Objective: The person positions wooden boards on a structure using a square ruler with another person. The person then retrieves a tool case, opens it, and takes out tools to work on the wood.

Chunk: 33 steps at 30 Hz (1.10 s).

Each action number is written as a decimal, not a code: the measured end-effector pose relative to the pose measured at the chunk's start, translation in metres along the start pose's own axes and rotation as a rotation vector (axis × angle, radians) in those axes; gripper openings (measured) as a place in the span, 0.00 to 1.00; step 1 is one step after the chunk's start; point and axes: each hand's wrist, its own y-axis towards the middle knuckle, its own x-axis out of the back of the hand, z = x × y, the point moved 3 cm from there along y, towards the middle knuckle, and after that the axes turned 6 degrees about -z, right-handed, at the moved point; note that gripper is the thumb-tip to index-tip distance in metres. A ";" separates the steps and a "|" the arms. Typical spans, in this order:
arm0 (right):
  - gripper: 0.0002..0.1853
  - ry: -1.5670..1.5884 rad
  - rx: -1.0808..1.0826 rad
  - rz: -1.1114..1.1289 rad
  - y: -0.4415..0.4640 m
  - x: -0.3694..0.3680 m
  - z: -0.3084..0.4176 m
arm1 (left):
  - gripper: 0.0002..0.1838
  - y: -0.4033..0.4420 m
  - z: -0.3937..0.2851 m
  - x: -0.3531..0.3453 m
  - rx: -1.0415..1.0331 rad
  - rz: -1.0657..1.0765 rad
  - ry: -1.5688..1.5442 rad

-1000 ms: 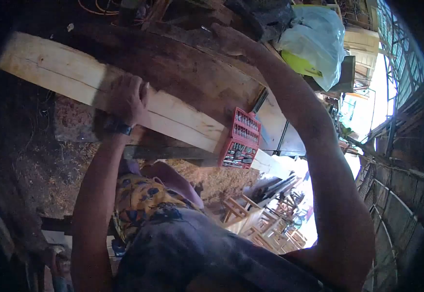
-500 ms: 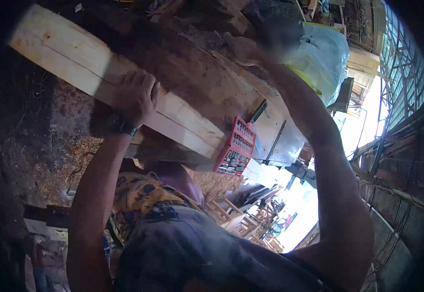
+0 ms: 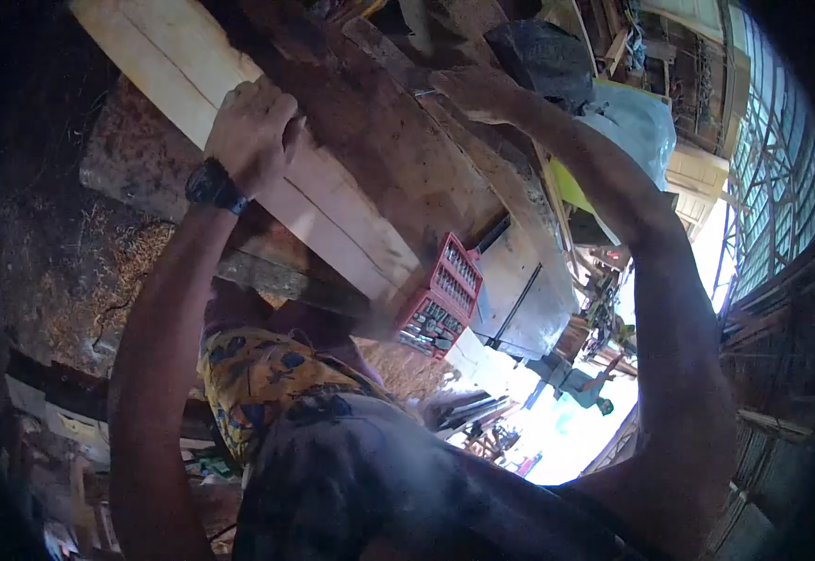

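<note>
A long pale plank [image 3: 333, 210] with a dark lengthwise crack lies across the brown wooden bench [image 3: 379, 140]. My left hand [image 3: 253, 136], with a dark band at its wrist, grips the plank's edge, fingers bent over it. Farther along the plank an open red socket set [image 3: 440, 294] rests, its metal pieces in rows. My right hand [image 3: 478, 93] reaches to the bench's far side, fingers together beside a thin shiny piece; the fingertips are too small and dark to show what they hold.
Behind my right hand are a dark bundle [image 3: 543, 61] and a pale plastic bag [image 3: 636, 126]. A light sheet [image 3: 529, 299] lies past the socket set. In the bright opening stands a person [image 3: 580, 383]. Wood shavings [image 3: 99, 290] cover the ground at left.
The view has turned, so the plank looks steeper and the socket set sits lower. My left hand still holds the plank, my right stays at the far side. A person now shows in the opening.
</note>
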 end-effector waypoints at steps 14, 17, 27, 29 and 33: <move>0.20 -0.596 0.244 0.042 -0.005 -0.055 -0.023 | 0.11 -0.002 -0.006 0.006 -0.023 -0.081 0.051; 0.15 -0.231 -0.078 -0.058 0.003 -0.054 -0.024 | 0.11 -0.003 -0.005 0.004 -0.016 -0.106 0.103; 0.23 -0.175 -0.051 -0.172 -0.002 -0.074 -0.046 | 0.10 0.001 -0.009 0.007 -0.009 -0.038 0.087; 0.28 -0.083 -0.213 -0.098 0.001 -0.073 -0.045 | 0.10 0.002 -0.009 0.008 0.020 -0.010 0.088; 0.29 -0.102 -0.283 -0.220 -0.001 -0.082 -0.044 | 0.08 0.003 -0.007 0.008 -0.029 -0.050 0.029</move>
